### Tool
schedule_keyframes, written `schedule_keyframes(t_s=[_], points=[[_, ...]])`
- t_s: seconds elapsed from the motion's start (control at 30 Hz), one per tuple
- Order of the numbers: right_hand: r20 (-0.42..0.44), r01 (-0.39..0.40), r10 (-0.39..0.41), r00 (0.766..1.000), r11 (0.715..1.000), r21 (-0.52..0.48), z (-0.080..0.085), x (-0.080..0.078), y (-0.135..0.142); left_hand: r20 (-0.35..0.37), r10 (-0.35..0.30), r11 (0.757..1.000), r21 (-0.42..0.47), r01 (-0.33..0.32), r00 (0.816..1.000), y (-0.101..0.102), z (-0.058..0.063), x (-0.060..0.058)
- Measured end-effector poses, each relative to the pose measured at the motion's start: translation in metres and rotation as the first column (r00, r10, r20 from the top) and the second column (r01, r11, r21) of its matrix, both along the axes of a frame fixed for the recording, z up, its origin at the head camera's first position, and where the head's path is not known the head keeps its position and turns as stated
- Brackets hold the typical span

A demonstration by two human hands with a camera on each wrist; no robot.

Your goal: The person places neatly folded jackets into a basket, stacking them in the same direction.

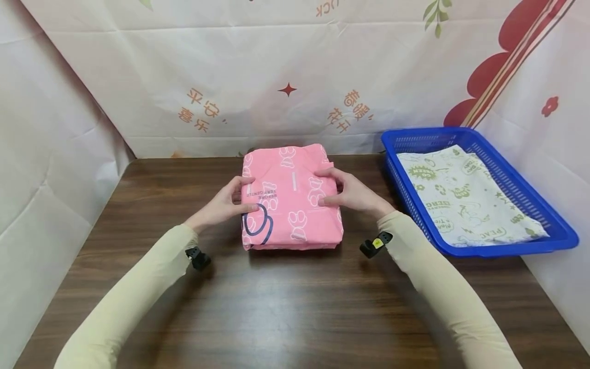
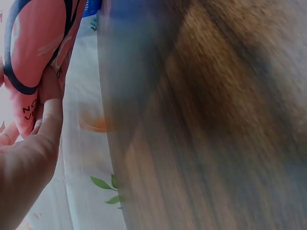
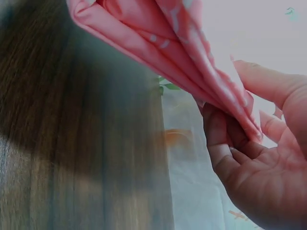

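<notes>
Here we go: on the folded pink fabric (image 1: 306, 205), mid-frame, we read "BEFORE" and "VERY GENTLE", and the left wrist view gives us "NO" at left! Over right, the white printed cloth (image 1: 481, 197) shows us "DAY", "BERG", "PEAC". Up on the backdrop (image 1: 230, 61), left of centre, we catch orange 平安 and 喜乐; right of centre, 暖 and 花!

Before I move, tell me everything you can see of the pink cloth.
The pink cloth looks like soft fabric, folded into a thick, roughly rectangular bundle; layered folds show in the right wrist view. White cartoon outlines cover it, with dark blue loops and small dark lettering toward its left side. The left hand and right hand grip opposite sides. It is over the brown table, left of the blue basket; whether it touches the tabletop is unclear.
</notes>
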State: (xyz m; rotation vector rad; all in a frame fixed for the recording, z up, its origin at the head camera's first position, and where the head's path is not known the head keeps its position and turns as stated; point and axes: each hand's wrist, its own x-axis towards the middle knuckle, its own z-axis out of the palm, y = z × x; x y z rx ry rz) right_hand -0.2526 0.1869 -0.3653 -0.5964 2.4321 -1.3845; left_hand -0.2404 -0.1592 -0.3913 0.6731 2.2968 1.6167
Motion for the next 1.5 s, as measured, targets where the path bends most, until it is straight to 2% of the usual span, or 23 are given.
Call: schedule_keyframes(t_s=[0.2,0.53,0.7,0.97,1.23,1.5], points=[[0.023,0.039,-0.039,0.999,0.999,0.001,0.011,0.003,0.009,-0.009,-0.005,1.000,-0.021,0.005,1.000,0.009,0.009,0.000],[-0.065,0.036,-0.027,0.998,0.988,0.148,0.028,0.010,0.028,-0.013,-0.047,0.998,-0.038,0.046,0.999,0.030,0.022,-0.003],[-0.083,0.052,-0.037,0.996,0.981,0.188,0.036,0.015,0.037,-0.035,-0.064,0.997,-0.050,0.062,0.997,0.041,0.026,-0.006],[-0.090,0.079,-0.058,0.994,0.963,0.259,0.042,0.016,0.054,-0.112,-0.081,0.992,-0.106,0.069,0.990,0.064,0.031,-0.016],[-0.028,0.117,-0.114,0.993,0.952,0.282,0.053,0.014,0.072,-0.093,-0.080,0.986,-0.156,0.064,0.992,0.086,0.038,-0.026],[-0.054,0.111,-0.099,0.994,0.945,0.308,0.068,0.010,0.096,-0.100,-0.084,0.984,-0.165,0.066,0.991,0.113,0.049,-0.035]])
